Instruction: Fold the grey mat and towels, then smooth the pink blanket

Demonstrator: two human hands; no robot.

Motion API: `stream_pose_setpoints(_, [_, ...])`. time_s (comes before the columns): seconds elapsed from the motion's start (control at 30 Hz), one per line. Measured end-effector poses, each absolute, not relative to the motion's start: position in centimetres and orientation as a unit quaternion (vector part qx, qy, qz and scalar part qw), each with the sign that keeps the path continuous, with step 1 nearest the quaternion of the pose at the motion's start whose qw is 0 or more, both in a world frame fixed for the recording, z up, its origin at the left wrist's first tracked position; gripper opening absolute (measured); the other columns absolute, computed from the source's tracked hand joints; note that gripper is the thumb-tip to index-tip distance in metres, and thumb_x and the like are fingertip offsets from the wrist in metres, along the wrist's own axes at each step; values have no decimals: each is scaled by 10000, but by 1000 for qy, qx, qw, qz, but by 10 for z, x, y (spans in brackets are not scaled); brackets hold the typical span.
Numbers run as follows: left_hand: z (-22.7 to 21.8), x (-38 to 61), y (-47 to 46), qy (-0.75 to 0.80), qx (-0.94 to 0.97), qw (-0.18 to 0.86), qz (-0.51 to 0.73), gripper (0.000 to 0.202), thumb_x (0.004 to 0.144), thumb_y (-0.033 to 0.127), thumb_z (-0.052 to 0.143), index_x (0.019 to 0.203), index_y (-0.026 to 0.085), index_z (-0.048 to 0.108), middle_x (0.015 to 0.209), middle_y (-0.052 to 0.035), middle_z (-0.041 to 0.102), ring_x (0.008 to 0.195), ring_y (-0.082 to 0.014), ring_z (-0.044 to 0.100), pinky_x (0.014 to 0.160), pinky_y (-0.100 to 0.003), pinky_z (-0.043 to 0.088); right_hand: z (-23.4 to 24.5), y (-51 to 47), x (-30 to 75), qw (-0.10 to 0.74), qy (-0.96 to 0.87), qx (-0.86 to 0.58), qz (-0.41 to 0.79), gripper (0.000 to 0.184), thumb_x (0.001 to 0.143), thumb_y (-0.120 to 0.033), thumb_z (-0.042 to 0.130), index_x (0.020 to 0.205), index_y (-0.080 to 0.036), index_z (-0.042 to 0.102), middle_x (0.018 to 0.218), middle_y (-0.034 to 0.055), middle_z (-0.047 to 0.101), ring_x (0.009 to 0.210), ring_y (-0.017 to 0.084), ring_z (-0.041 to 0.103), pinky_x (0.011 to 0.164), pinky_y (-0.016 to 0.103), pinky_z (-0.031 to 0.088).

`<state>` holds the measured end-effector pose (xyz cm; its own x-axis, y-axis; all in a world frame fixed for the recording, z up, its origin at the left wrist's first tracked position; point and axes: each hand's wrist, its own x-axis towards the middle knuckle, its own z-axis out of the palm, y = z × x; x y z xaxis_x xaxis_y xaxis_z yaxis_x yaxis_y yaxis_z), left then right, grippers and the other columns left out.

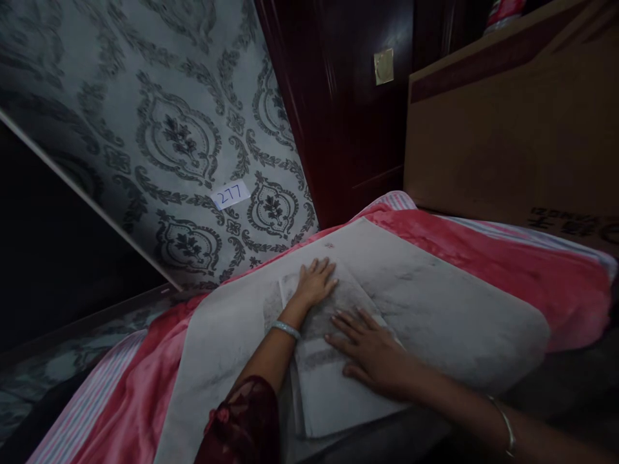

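My left hand [315, 282] lies flat with spread fingers on the upper part of a grey-and-white sheet of paper [345, 406]. Lower and to the right, my right hand [367, 348] rests on the same sheet, its fingers stretched out. Another sheet's edge shows beneath it along the left side; how many sheets lie there I cannot tell. Under them spreads a large pale sheet [435, 303] with dark smudges, on top of a red blanket [474, 258]. Neither hand grips anything.
A big cardboard box [507, 129] stands at the back right. Behind are a dark red wooden panel [343, 96] and patterned wallpaper [178, 129] with a paper label [231, 194] reading 277. A dark panel [58, 238] stands at the left.
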<state>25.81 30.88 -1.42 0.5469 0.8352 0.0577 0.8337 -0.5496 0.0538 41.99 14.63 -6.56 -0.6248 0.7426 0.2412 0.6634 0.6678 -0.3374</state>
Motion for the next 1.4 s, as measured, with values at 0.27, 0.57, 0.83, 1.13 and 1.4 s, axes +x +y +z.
stream_pose_setpoints(0.27, [-38,284,345,448,890,84,8,595,972,582,324,1533,384,327,1650,17,244,1533,-312,136,1204,-640,121,-73,149,425,185,-897,-375,143,617,954,-427,564,1537,-367,373,1642,63,213,1518,308,134,1199,624,90])
stream_pose_setpoints(0.57, [-41,281,341,442,893,85,25,617,975,582,287,1546,348,311,1653,14,241,1532,-297,147,1214,-610,132,-82,150,424,187,-903,-373,100,592,965,-413,549,1532,-370,385,1634,60,242,1507,312,184,1195,616,141])
stream_pose_setpoints(0.83, [-9,233,322,437,898,42,-21,599,971,560,348,1527,338,361,1636,-7,283,1531,-287,155,1221,-596,21,-57,151,424,129,-907,-386,109,558,975,-465,521,1506,-312,446,1617,119,265,1492,342,220,1172,646,152])
stream_pose_setpoints(1.13, [-48,190,317,471,879,52,51,599,975,553,354,1545,378,307,1650,8,246,1537,-303,119,1215,-599,78,-50,136,394,125,-945,-258,158,681,920,-487,598,1543,-360,356,1638,58,234,1518,343,98,1175,658,86])
stream_pose_setpoints(1.4, [-47,193,319,478,874,69,54,594,974,530,373,1539,353,331,1648,-12,256,1532,-294,151,1218,-584,94,-52,132,396,108,-946,-258,164,628,948,-470,555,1538,-371,365,1642,41,226,1521,328,90,1184,635,80])
